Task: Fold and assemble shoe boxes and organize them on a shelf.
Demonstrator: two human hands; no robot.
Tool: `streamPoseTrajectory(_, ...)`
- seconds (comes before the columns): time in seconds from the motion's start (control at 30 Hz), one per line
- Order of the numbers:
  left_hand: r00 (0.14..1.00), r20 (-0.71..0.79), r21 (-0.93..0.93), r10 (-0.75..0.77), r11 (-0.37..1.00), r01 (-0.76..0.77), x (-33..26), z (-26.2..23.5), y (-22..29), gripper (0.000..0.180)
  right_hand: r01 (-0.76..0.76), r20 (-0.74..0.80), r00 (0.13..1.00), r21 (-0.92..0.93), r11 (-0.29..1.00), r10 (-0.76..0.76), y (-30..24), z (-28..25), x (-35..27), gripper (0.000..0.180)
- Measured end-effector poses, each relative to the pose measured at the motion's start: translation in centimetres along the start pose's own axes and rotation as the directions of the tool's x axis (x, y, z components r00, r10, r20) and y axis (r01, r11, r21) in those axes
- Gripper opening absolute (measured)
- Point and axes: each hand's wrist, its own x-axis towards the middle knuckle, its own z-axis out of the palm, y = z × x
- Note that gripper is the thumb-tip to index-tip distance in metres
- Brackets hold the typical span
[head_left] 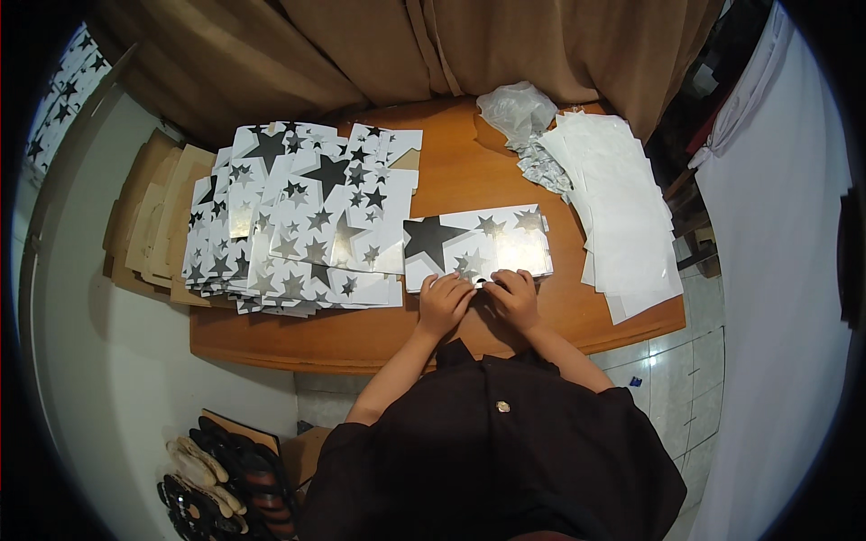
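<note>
A flat white cardboard box [516,242] printed with black and grey stars lies lengthwise on the table in front of me. My left hand [442,305] is closed at its near edge, fingertips pressed on the rim. Close beside it, my right hand [514,301] is closed on the same edge with bent fingers. A small dark notch shows in the edge between the two hands. The undersides of my fingers and the thumbs are partly hidden. To the left, a tall spread pile of flat star-printed cardboard pieces [298,216] nearly touches the box.
White paper sheets [618,207] lie stacked at the right of the wooden table [446,171], next to a crumpled clear plastic bag [517,113]. Brown cardboard pieces [149,216] lean at the far left. Shoes [207,478] sit low on the left. A brown curtain [505,45] hangs behind.
</note>
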Motion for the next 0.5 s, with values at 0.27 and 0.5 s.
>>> streamPoseTrajectory(0.27, 0.998, -0.006, 0.151, -0.058, 0.987, 0.059, 0.7, 1.0, 1.1, 0.027, 0.017, -0.044, 0.999, -0.075, 0.997, -0.020, 1.3, 0.1, 0.8, 0.022)
streamPoseTrajectory(0.5, 1.000, -0.026, 0.084, 0.014, 0.996, -0.012, -0.8, 1.1, -0.4, 0.025, -0.134, 0.249, 0.961, 0.058, 0.989, 0.116, 0.4, -3.1, 2.4, 0.027)
